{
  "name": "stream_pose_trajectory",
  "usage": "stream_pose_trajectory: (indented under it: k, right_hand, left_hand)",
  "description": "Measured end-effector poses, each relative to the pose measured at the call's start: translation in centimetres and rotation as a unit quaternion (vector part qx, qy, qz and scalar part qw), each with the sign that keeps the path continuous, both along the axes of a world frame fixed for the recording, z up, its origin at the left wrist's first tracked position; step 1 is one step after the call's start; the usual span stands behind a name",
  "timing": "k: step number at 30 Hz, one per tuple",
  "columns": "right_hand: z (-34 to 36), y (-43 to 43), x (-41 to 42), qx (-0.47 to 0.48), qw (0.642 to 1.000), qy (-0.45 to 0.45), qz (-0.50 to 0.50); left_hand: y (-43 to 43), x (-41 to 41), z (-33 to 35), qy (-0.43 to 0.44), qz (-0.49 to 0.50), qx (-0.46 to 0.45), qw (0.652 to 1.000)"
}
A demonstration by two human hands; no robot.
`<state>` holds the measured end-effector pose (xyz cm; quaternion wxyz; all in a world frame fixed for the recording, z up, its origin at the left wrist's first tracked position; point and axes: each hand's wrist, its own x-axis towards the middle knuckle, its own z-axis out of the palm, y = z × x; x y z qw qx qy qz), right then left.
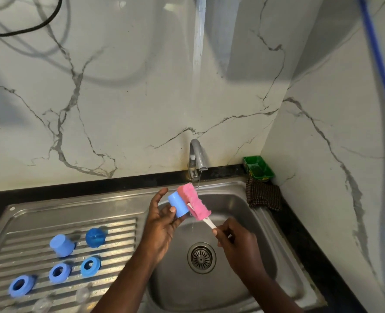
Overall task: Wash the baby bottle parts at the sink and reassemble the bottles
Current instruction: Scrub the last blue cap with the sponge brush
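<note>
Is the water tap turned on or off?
On. A thin stream of water runs from the tap, down past the pink sponge brush, into the sink.

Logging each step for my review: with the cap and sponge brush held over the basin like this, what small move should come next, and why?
Probably stroke the pink sponge brush along the blue cap. The left hand grips the cap, the right hand holds the brush handle, and the sponge lies against the cap's side just below the running tap.
</note>
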<state>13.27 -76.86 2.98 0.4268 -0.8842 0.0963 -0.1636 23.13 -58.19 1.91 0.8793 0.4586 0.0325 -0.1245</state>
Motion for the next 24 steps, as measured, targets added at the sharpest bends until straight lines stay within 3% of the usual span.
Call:
stream_pose_trajectory:
  k: [8, 17, 24]
  right_hand:
    - [-0.5, 0.3, -0.2, -0.026, 0.999, -0.027, 0.004]
    - [-0.1, 1.2, -0.4, -0.006, 1.000, -0.011, -0.003]
    - [0.2, 1.6, -0.7, 0.047, 0.999, 0.000, 0.020]
  left_hand:
    - [-1.0, -0.6, 1.0, 0.013, -0.020, -0.008, 1.000]
    - [-0.9, -0.6, 1.0, 0.044, -0.013, -0.079, 0.996]
    - [-1.0, -0.5, 1.5, 0.040, -0.025, -0.049, 0.998]
